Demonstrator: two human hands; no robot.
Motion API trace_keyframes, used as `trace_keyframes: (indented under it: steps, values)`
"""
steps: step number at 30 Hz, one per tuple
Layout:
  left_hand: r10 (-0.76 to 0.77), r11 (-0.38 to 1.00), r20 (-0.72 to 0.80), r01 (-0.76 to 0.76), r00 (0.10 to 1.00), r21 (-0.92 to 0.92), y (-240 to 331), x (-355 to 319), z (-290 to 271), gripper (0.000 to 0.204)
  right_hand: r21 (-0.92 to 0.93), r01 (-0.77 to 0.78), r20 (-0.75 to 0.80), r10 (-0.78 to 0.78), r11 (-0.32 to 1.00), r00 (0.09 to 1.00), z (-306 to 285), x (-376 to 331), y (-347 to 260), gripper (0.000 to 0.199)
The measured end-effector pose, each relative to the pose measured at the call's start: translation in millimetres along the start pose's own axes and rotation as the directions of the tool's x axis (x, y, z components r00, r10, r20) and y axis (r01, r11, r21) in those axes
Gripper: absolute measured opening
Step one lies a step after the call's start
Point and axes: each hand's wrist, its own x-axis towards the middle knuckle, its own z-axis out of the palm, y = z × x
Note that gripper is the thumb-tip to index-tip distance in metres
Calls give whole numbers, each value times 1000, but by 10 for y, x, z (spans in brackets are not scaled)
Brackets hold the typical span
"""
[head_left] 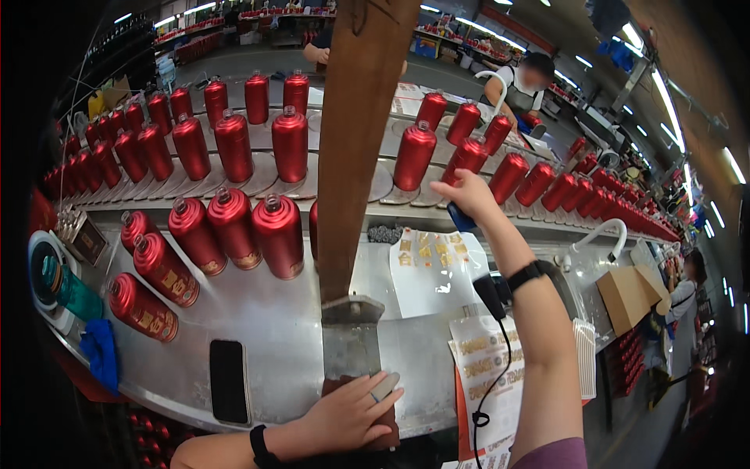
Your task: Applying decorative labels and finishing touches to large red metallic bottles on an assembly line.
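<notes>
My left hand (355, 410) lies with its fingers stretched out over a brown block (386, 434) at the front table edge, below the post. A grey oval piece (385, 386) shows at its fingertips; whether it is worn or held is unclear. My right hand (471, 195) reaches forward to the conveyor, its fingers curled around a dark blue object (461, 218), partly hidden. Its thumb side points left, close to the base of a red bottle (466, 159); contact cannot be made out. Below that arm lie a white sheet with gold stickers (426, 270) and more sticker sheets (492, 367).
A wooden post (355, 156) stands in the middle. Several red bottles (277, 234) stand at the left, near a black phone (228, 381), a teal bottle (74, 288) and a blue cloth (99, 356). A cardboard box (631, 298) sits right. Another person (519, 94) works across the conveyor.
</notes>
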Motion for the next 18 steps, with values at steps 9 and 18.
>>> trace_keyframes:
  steps: [9,18]
  values:
    - [-90,985,-8,87,996,-149,72,68,-90,62,-54,-203,-134,194,978,972,281,1320,-211,125]
    - [-32,991,-9,31,999,-132,33,83,-62,60,-93,-115,-265,86,989,960,270,1081,356,102]
